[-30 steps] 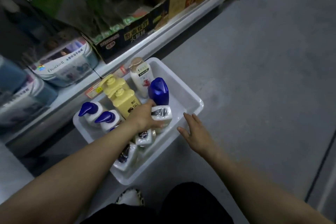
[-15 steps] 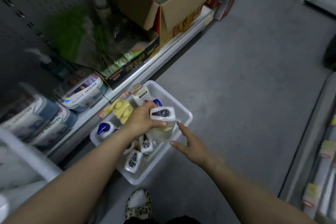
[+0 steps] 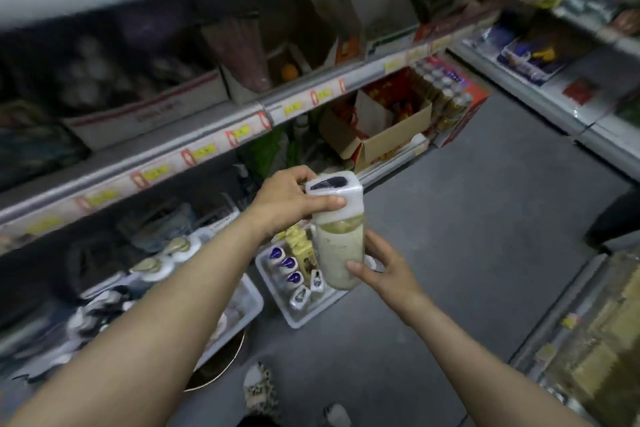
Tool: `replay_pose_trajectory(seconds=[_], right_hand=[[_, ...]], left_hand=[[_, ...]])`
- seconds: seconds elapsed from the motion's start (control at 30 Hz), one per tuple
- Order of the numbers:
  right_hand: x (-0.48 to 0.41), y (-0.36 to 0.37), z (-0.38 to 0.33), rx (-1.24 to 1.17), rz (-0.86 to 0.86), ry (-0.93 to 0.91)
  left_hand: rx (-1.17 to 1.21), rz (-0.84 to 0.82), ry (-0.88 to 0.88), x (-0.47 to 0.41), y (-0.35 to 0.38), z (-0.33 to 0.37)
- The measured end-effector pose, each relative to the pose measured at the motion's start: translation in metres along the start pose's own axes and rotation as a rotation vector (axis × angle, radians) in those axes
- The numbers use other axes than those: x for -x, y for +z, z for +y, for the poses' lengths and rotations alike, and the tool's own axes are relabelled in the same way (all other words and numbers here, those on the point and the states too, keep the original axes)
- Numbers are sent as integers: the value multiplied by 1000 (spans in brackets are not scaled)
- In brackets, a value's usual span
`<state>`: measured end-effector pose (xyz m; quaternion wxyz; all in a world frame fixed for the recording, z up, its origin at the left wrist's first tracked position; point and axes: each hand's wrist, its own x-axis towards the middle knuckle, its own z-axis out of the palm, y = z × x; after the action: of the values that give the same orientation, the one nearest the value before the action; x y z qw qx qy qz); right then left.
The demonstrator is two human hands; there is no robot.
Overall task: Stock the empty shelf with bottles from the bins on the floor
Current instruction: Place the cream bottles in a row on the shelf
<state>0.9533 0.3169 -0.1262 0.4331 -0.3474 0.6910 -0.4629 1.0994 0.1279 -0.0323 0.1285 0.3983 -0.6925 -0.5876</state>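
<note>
Lifted from the bin (image 3: pixel 295 321), the bottle (image 3: pixel 337 253) looks full and slick; left hand (image 3: pixel 287 198) grips its cap (image 3: pixel 341 189), right hand (image 3: pixel 388 267) cups it low down.

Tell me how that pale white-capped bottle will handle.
Probably stiff: the bottle keeps its shape under both grips. Likely weighty: it looks nearly full, right hand at its lower body, left hand on the cap. Tall and narrow, so possibly tippy standing.
</note>
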Motion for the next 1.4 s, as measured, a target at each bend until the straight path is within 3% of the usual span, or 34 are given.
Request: replay_pose_trajectory(seconds=[0.13, 0.27, 0.63, 0.87, 1.0, 1.13, 1.3, 1.4], right_hand=[[33, 34, -76, -63, -23, -76], [68, 100, -141, -142, -63, -132], [178, 350, -253, -109, -199, -245], [211, 434, -302, -43, -134, -392], [221, 469, -320, 11, -133, -497], [220, 484, -337, 31, -323, -539], [205, 492, -361, -82, -812, -463], [210, 512, -368, -64, -839, -490]], left_hand=[[40, 82, 60, 69, -57, 56], [32, 264, 146, 149, -122, 82], [2, 594, 363, 380, -300, 48], [-91, 699, 423, 456, -342, 42], [-70, 893, 407, 481, -358, 47], [-41, 1050, 414, 511, -385, 50], [52, 975, 472, 547, -411, 52], [46, 976, 434, 555, -421, 48]])
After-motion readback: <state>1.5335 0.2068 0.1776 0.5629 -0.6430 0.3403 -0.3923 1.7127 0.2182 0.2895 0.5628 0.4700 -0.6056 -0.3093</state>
